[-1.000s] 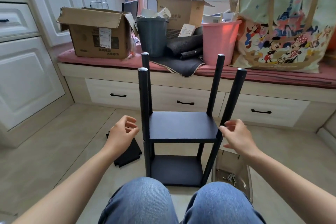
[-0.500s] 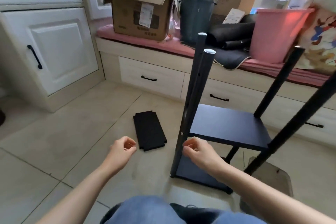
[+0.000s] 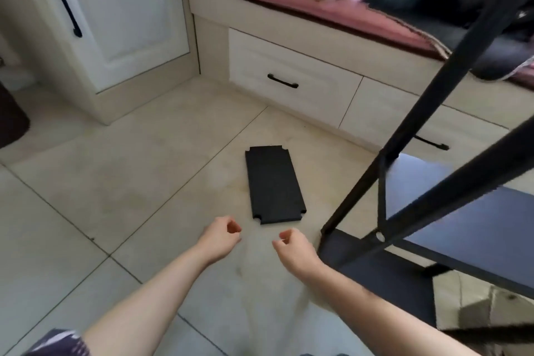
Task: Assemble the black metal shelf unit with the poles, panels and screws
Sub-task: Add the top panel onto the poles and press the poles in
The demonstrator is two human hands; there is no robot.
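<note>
Both hands reached for the loose panel on the floor.

The left hand [image 3: 222, 235] and right hand [image 3: 293, 244] hovered loosely curled, each grip empty, just near of the panel [image 3: 274, 183]. The shelf unit [image 3: 433, 211] stood right; a careless lift could likely knock its near pole [image 3: 419, 113].

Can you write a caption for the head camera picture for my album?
Both empty hands, left and right, reach toward the loose black panel on the floor beside the half-built shelf.
</note>
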